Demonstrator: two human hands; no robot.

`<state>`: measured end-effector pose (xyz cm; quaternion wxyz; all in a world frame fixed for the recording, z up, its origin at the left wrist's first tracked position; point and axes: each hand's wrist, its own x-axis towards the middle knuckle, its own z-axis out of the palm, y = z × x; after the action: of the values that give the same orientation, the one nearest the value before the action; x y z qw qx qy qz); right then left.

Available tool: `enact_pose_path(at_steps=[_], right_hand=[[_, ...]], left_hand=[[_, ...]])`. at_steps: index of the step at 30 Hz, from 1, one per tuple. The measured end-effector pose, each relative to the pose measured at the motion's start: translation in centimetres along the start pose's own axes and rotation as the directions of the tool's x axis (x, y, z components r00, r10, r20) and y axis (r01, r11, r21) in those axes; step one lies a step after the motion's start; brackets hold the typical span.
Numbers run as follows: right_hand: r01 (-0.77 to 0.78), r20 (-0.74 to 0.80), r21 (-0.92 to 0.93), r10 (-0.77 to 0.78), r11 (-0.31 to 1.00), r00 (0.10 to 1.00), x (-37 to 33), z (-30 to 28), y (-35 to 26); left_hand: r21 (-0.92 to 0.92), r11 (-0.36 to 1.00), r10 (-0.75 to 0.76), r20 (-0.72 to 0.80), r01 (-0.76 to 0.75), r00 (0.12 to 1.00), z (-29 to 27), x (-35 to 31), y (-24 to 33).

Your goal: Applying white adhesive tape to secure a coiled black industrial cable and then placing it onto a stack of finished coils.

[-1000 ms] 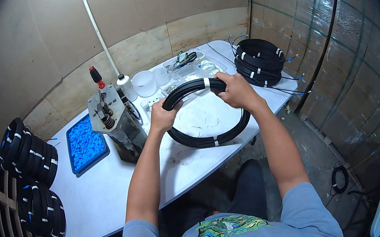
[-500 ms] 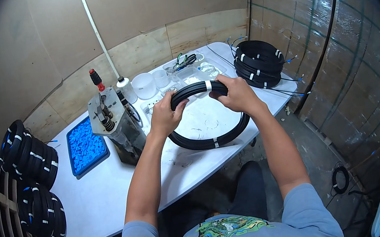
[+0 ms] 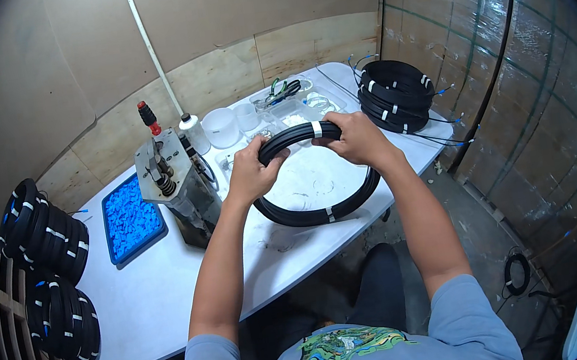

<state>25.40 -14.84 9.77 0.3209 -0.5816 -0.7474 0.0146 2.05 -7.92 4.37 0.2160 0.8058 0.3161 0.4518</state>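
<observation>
A coil of black cable (image 3: 292,217), tied with white bands at its top and bottom, is held tilted over the white table (image 3: 133,302). My left hand (image 3: 255,171) wraps round its upper left part, thumb on the inner side. On the upper right, beside the top white band, my right hand (image 3: 356,139) grips the same coil. The coil's lower part hangs close to the table's near edge; whether it touches the top I cannot tell.
A metal hand press (image 3: 184,186) with a red-and-black handle stands left of the coil, beside a tray of blue pieces (image 3: 135,218). Stacked black coils lie at the far right (image 3: 394,97) and at left (image 3: 44,234). Clear tubs (image 3: 221,128), a bottle (image 3: 192,131) and pliers (image 3: 280,92) sit behind.
Both hands keep their hold on the coil, which has barely moved. The whole view has shifted very slightly.
</observation>
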Motion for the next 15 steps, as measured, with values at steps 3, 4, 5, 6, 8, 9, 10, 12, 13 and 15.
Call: enact_pose_path(at_steps=[3,4,5,6,8,9,10,12,13,15], right_hand=[[0.019,-0.013,0.021,-0.019,1.0,1.0,0.1,0.4,0.7],[0.015,-0.011,0.02,-0.015,1.0,1.0,0.1,0.3,0.8],[0.001,-0.007,0.033,0.0,0.999,1.0,0.1,0.2,0.8],[-0.015,-0.003,0.046,0.015,0.999,1.0,-0.1,0.1,0.8],[-0.049,-0.018,0.046,0.049,0.998,0.999,-0.4,-0.1,1.0],[-0.078,-0.035,0.048,0.079,0.996,0.996,-0.6,-0.2,1.0],[-0.075,-0.035,0.051,0.077,0.996,0.996,-0.7,-0.4,1.0],[-0.14,-0.047,0.079,0.144,0.987,0.989,-0.9,-0.6,0.9],[-0.146,-0.049,0.076,0.15,0.986,0.987,-1.2,-0.7,1.3],[-0.144,-0.07,0.124,0.153,0.982,0.986,-1.4,-0.6,2.1]], left_hand=[[0.004,1.0,-0.003,0.013,0.003,1.0,0.0,0.1,-0.1],[-0.015,1.0,0.008,0.013,-0.008,1.0,0.1,0.2,-0.2],[-0.034,0.999,0.02,0.013,-0.02,1.0,0.1,0.2,-0.3],[-0.017,0.999,-0.05,0.038,0.051,0.998,0.1,0.2,-0.4],[0.013,0.994,-0.107,0.006,0.107,0.994,0.5,-0.5,-1.4],[0.044,0.986,-0.162,-0.032,0.163,0.986,0.8,-1.0,-2.3],[0.06,0.972,-0.222,-0.071,0.227,0.972,1.6,-1.6,-3.7],[0.033,0.945,-0.319,-0.131,0.325,0.939,2.8,-2.7,-5.4],[-0.029,0.952,-0.304,-0.17,0.303,0.937,3.5,-2.7,-5.1],[-0.048,0.958,-0.287,-0.208,0.283,0.935,4.2,-2.6,-4.7]])
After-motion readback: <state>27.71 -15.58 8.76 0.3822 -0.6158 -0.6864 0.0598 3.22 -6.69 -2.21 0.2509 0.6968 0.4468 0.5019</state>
